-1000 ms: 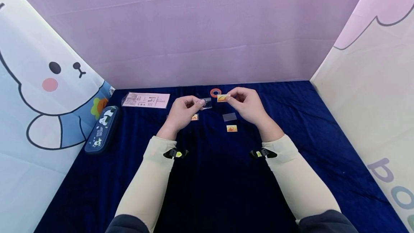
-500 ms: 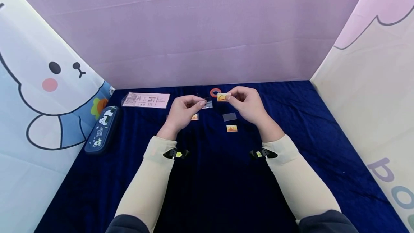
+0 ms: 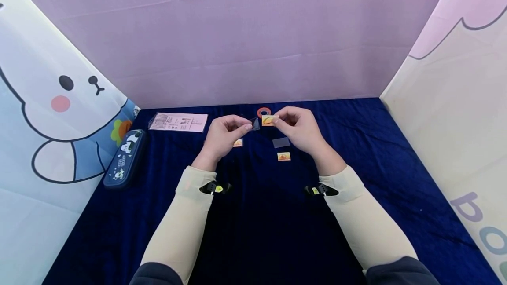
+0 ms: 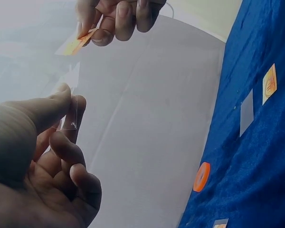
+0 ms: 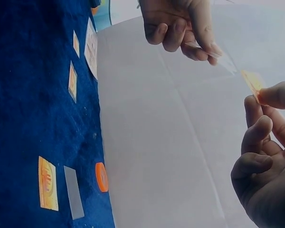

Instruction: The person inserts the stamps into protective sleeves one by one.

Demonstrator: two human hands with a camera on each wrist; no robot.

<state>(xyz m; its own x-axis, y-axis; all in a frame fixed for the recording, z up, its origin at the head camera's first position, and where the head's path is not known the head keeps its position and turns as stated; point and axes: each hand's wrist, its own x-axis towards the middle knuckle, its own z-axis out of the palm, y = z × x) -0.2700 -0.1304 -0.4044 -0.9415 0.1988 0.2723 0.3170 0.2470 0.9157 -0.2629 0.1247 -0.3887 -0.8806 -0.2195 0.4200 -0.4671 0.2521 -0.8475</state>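
Between thumb and index finger, my left hand (image 3: 223, 137) pinches a small clear plastic sleeve (image 3: 255, 124) by its edge. My right hand (image 3: 300, 132) holds a small yellow-orange printed card (image 3: 269, 120) in the same sort of pinch. Both things are up in the air over the far part of the table. In the right wrist view the card (image 5: 251, 81) points its free edge at the open end of the sleeve (image 5: 226, 62), with a narrow gap between them. From the left wrist, the card (image 4: 76, 45) appears just above the sleeve (image 4: 71, 111).
On the blue cloth (image 3: 253, 232) lie a flat clear sleeve (image 3: 281, 142), another yellow card (image 3: 284, 156) and an orange tape roll (image 3: 264, 111). A further card (image 3: 238, 143) is partly hidden by my left hand. Leftward are a pink printed sheet (image 3: 180, 122) and a dark-blue pencil case (image 3: 124, 158).
My right hand has shifted slightly left, bringing the card closer to the sleeve. The sleeve has turned a little in my left fingers and now looks more slanted.
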